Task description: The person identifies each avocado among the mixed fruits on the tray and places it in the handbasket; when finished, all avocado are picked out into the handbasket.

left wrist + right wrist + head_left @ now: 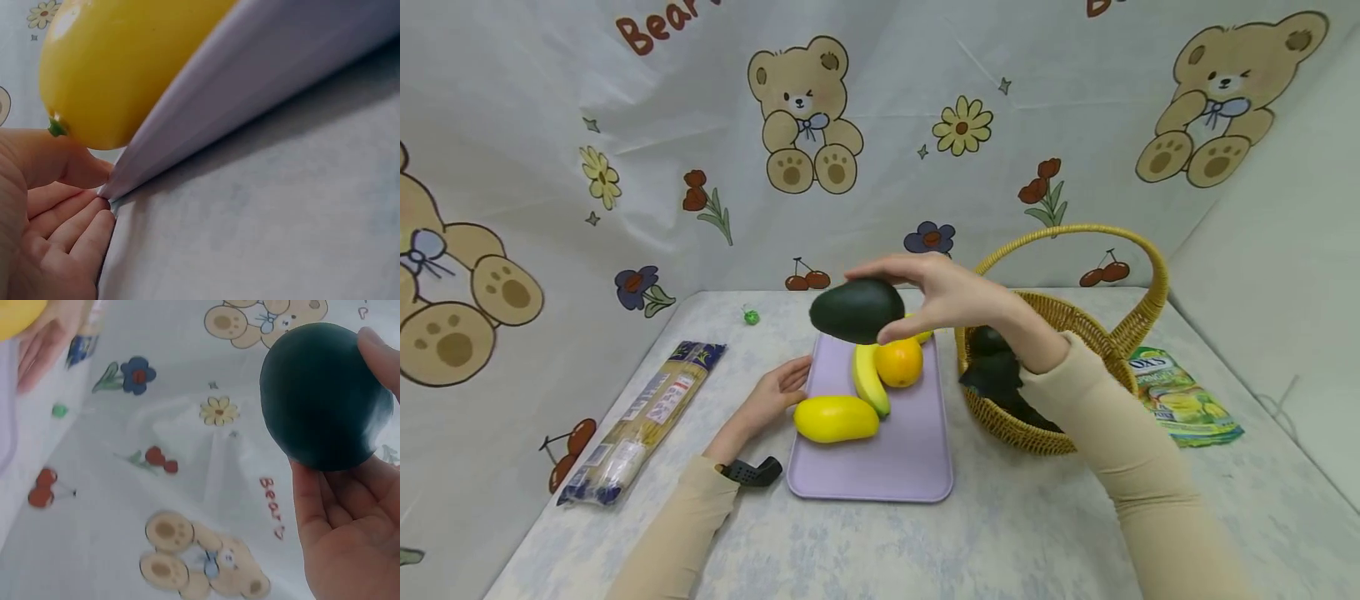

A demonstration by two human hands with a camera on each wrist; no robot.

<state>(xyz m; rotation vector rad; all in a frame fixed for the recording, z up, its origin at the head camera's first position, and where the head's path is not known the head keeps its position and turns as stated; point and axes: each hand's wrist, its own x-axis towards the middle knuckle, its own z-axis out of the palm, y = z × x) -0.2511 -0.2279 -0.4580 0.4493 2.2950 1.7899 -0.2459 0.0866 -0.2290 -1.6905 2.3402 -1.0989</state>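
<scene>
My right hand (951, 292) holds a dark green avocado (856, 311) in the air above the far part of the lilac tray (910, 467), thumb on one side and fingers on the other. In the right wrist view the avocado (325, 397) shows its rounded end. On the tray lie a yellow mango (835, 418), a banana (868, 382) and an orange (899, 362). Another yellow piece behind the avocado is mostly hidden. Beside the tray's left edge, my left hand (772, 396) rests on the table; in the left wrist view its thumb and fingertips touch the rim, near the mango (125, 69).
A wicker basket (1011, 429) with a tall handle stands right of the tray, dark items inside, partly behind my right arm. A green snack bag (1187, 400) lies beyond it. At left lie a packet of noodles (647, 417) and a small green object (751, 317).
</scene>
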